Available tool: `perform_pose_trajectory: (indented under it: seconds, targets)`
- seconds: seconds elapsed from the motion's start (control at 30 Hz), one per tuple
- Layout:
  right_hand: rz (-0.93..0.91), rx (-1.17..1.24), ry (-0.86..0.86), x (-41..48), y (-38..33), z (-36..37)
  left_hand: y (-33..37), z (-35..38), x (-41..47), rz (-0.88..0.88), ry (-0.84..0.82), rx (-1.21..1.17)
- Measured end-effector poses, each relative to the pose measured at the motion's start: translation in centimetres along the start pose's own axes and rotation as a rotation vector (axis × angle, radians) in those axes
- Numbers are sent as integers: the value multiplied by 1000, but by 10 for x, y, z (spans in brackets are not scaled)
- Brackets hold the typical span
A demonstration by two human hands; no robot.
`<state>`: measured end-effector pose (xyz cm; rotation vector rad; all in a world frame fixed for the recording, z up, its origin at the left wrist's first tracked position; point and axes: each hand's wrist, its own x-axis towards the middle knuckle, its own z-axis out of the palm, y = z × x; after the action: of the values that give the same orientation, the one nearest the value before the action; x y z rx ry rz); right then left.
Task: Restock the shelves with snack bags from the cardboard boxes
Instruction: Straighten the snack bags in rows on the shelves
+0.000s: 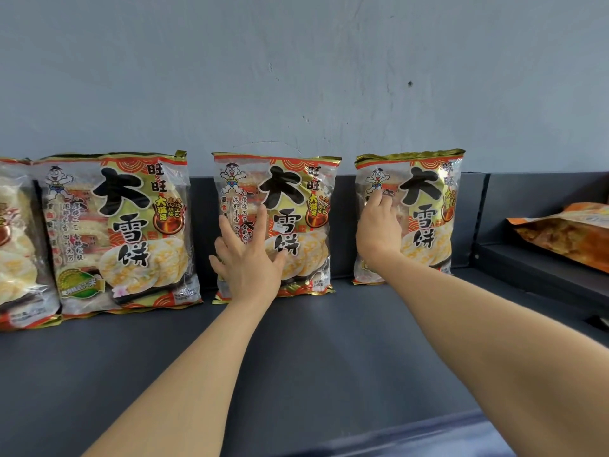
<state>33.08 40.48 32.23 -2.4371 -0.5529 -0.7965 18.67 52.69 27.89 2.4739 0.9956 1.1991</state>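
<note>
Four matching snack bags stand upright in a row on the dark shelf (296,341), backs to the grey wall (296,77) — the far-left bag (16,242) cut off by the edge, the second bag (125,232) touching it, the middle bag (296,206) and the right bag (425,209) each standing apart. The left hand (247,258) lies flat on the middle bag, fingers spread wide. The right hand (379,225) rests on the right bag's front, fingertips bent — whether it pinches the film I cannot tell. One orange bag (566,232) lies flat on the neighbouring shelf (543,272).
</note>
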Motion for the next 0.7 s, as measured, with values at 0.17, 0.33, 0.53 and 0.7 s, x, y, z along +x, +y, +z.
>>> perform_pose_trajectory:
  seconds: [0.17, 0.33, 0.53, 0.7]
  targets:
    - [0, -58, 24, 4, -3, -5, -1, 1, 0, 6, 6, 1]
    - [-13, -28, -11, 2, -2, -10, -2, 2, 0, 6, -1, -1]
    - [-119, -16, -87, -9, -7, -27, -1, 2, -1, 5, -6, -5]
    - [-191, 10, -99, -19, -13, -24, -2, 1, 0, 5, -8, 1]
